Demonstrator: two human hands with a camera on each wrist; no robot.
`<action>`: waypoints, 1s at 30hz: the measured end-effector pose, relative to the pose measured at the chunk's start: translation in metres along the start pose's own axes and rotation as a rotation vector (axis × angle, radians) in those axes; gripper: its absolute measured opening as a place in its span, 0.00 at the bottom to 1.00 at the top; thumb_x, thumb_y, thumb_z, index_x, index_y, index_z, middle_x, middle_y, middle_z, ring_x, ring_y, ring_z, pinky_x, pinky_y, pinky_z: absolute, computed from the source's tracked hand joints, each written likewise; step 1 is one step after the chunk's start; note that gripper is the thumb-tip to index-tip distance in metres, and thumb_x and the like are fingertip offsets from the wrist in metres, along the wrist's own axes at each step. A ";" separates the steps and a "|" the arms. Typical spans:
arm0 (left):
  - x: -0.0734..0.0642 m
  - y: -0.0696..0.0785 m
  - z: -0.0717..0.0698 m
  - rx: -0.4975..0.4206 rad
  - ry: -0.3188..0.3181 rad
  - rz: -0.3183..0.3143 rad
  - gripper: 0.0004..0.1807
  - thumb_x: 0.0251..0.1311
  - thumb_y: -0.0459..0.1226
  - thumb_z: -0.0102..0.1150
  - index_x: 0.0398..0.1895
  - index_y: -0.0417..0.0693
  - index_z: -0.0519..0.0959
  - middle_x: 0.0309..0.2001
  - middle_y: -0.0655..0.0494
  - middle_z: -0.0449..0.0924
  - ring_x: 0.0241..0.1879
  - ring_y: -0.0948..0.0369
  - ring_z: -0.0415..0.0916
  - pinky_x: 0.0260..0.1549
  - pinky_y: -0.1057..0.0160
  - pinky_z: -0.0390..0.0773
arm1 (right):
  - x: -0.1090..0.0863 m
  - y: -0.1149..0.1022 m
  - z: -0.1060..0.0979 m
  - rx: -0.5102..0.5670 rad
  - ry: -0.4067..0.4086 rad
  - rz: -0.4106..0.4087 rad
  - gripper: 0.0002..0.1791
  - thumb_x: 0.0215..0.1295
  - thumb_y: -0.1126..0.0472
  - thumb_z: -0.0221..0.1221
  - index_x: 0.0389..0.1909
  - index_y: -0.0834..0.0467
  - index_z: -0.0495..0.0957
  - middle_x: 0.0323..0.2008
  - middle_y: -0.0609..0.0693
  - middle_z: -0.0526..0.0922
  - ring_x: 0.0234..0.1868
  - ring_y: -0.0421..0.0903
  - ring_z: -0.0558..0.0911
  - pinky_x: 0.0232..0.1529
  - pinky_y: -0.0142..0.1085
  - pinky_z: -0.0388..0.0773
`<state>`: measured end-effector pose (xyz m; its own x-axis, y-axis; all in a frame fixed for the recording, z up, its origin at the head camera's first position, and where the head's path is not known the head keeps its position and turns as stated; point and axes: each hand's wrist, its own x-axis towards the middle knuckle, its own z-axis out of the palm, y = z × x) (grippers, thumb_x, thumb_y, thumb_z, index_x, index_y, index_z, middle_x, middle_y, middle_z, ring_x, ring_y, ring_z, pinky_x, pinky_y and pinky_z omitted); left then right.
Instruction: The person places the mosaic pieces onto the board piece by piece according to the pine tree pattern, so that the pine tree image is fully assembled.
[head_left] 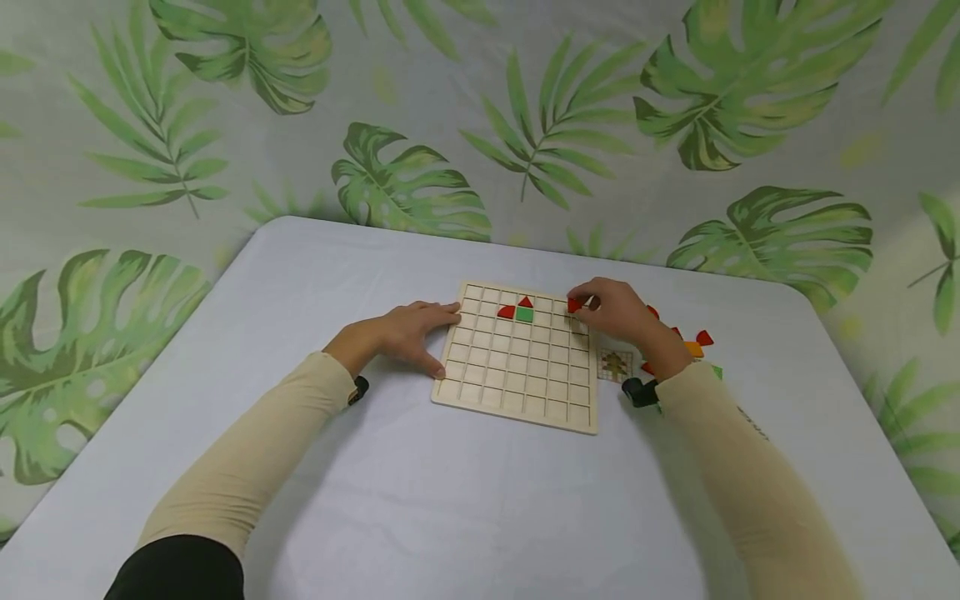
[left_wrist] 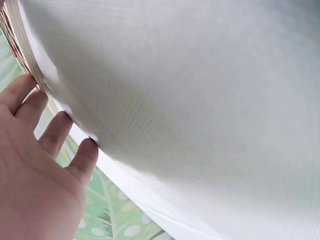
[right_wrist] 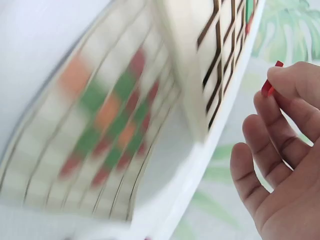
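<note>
A square wooden grid board lies on the table. Near its far edge sit a red triangle, a green square and a red piece with a curved side. My left hand rests at the board's left edge, thumb and fingers spread. Its fingertips touch the board's side in the left wrist view. Over the far right corner, my right hand pinches a small red piece between thumb and index finger, its other fingers loosely bent.
Right of the board lies a small pattern card printed with a coloured design on a grid. Beyond it, partly under the right forearm, are loose pieces, among them a red one, an orange one and a green one.
</note>
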<state>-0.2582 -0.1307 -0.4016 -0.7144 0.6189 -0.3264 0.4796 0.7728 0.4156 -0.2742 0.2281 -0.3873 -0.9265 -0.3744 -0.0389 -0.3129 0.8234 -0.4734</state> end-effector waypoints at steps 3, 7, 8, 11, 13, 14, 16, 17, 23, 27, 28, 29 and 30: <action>0.001 0.000 0.001 -0.003 -0.001 -0.004 0.53 0.50 0.55 0.72 0.78 0.54 0.57 0.82 0.61 0.43 0.80 0.49 0.44 0.76 0.41 0.50 | 0.009 -0.011 0.009 0.014 -0.037 0.013 0.21 0.65 0.62 0.59 0.59 0.63 0.79 0.49 0.59 0.82 0.45 0.54 0.77 0.46 0.47 0.77; 0.001 -0.001 0.001 -0.006 0.000 -0.006 0.53 0.50 0.55 0.72 0.78 0.54 0.57 0.82 0.61 0.43 0.80 0.49 0.43 0.76 0.41 0.50 | 0.018 -0.019 0.020 -0.015 -0.093 0.048 0.21 0.65 0.61 0.60 0.58 0.62 0.79 0.48 0.59 0.81 0.44 0.53 0.77 0.49 0.47 0.76; 0.001 -0.001 0.001 -0.006 0.000 -0.004 0.53 0.50 0.55 0.72 0.78 0.54 0.57 0.82 0.61 0.43 0.80 0.49 0.43 0.76 0.41 0.50 | 0.019 -0.020 0.021 -0.023 -0.104 0.065 0.21 0.64 0.62 0.59 0.58 0.62 0.80 0.48 0.59 0.81 0.44 0.52 0.76 0.49 0.46 0.76; 0.002 -0.001 0.001 -0.009 0.005 0.000 0.53 0.50 0.55 0.73 0.78 0.54 0.57 0.82 0.61 0.43 0.80 0.49 0.43 0.75 0.41 0.50 | 0.020 -0.021 0.024 -0.036 -0.129 0.108 0.21 0.65 0.62 0.59 0.59 0.61 0.79 0.48 0.58 0.81 0.45 0.52 0.74 0.50 0.46 0.74; 0.002 -0.001 0.001 -0.009 0.005 0.000 0.54 0.50 0.55 0.73 0.78 0.54 0.57 0.82 0.61 0.44 0.80 0.48 0.44 0.75 0.40 0.50 | 0.020 -0.020 0.024 -0.025 -0.138 0.115 0.21 0.66 0.61 0.60 0.60 0.60 0.78 0.49 0.58 0.80 0.46 0.52 0.74 0.52 0.46 0.74; 0.002 -0.001 0.001 -0.007 0.005 0.001 0.53 0.50 0.55 0.73 0.78 0.54 0.57 0.82 0.60 0.44 0.80 0.48 0.44 0.75 0.40 0.50 | 0.020 -0.019 0.024 -0.021 -0.142 0.108 0.21 0.66 0.60 0.60 0.60 0.59 0.78 0.50 0.58 0.80 0.47 0.52 0.74 0.53 0.47 0.75; 0.001 -0.002 0.000 -0.007 0.006 -0.001 0.53 0.50 0.55 0.73 0.78 0.53 0.57 0.81 0.60 0.44 0.80 0.48 0.44 0.75 0.40 0.51 | 0.019 -0.018 0.023 -0.002 -0.151 0.084 0.20 0.68 0.60 0.59 0.60 0.58 0.78 0.52 0.58 0.81 0.50 0.53 0.76 0.56 0.49 0.75; 0.000 -0.002 0.000 -0.006 0.007 0.000 0.53 0.50 0.55 0.72 0.78 0.53 0.57 0.81 0.59 0.44 0.80 0.48 0.44 0.75 0.40 0.51 | 0.019 -0.017 0.022 0.009 -0.156 0.072 0.20 0.68 0.60 0.59 0.59 0.58 0.78 0.53 0.58 0.81 0.52 0.54 0.77 0.57 0.49 0.75; -0.001 -0.004 0.000 -0.018 0.017 0.005 0.53 0.50 0.54 0.72 0.78 0.53 0.57 0.81 0.59 0.45 0.80 0.48 0.44 0.75 0.40 0.50 | 0.022 -0.011 0.017 0.078 -0.171 0.061 0.17 0.70 0.61 0.57 0.57 0.56 0.82 0.60 0.58 0.80 0.62 0.57 0.76 0.64 0.53 0.73; -0.001 -0.004 0.001 -0.022 0.022 0.013 0.53 0.50 0.54 0.73 0.77 0.52 0.58 0.81 0.58 0.45 0.79 0.47 0.45 0.75 0.40 0.51 | 0.024 -0.007 0.015 0.071 -0.195 0.073 0.18 0.69 0.59 0.57 0.58 0.55 0.82 0.61 0.58 0.79 0.66 0.58 0.73 0.66 0.54 0.71; -0.002 -0.003 0.000 -0.022 0.022 0.015 0.53 0.50 0.54 0.73 0.77 0.52 0.58 0.81 0.58 0.45 0.80 0.47 0.45 0.75 0.40 0.51 | 0.024 -0.006 0.015 0.067 -0.202 0.071 0.18 0.69 0.59 0.57 0.58 0.54 0.82 0.61 0.58 0.79 0.66 0.59 0.73 0.66 0.54 0.71; -0.002 -0.003 0.000 -0.019 0.022 0.014 0.53 0.50 0.54 0.73 0.77 0.53 0.58 0.81 0.59 0.45 0.80 0.47 0.44 0.75 0.40 0.51 | 0.024 -0.005 0.015 0.064 -0.207 0.067 0.18 0.69 0.60 0.57 0.58 0.54 0.82 0.61 0.59 0.79 0.66 0.59 0.72 0.66 0.54 0.71; -0.002 -0.003 0.000 -0.017 0.021 0.013 0.53 0.50 0.54 0.73 0.77 0.53 0.58 0.81 0.59 0.45 0.80 0.47 0.44 0.75 0.40 0.51 | 0.024 -0.004 0.014 0.064 -0.213 0.064 0.18 0.69 0.60 0.57 0.58 0.54 0.82 0.61 0.59 0.79 0.67 0.59 0.72 0.66 0.54 0.71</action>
<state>-0.2584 -0.1338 -0.4023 -0.7190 0.6257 -0.3027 0.4802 0.7620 0.4345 -0.2918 0.2097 -0.3985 -0.8768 -0.4094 -0.2524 -0.2347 0.8223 -0.5184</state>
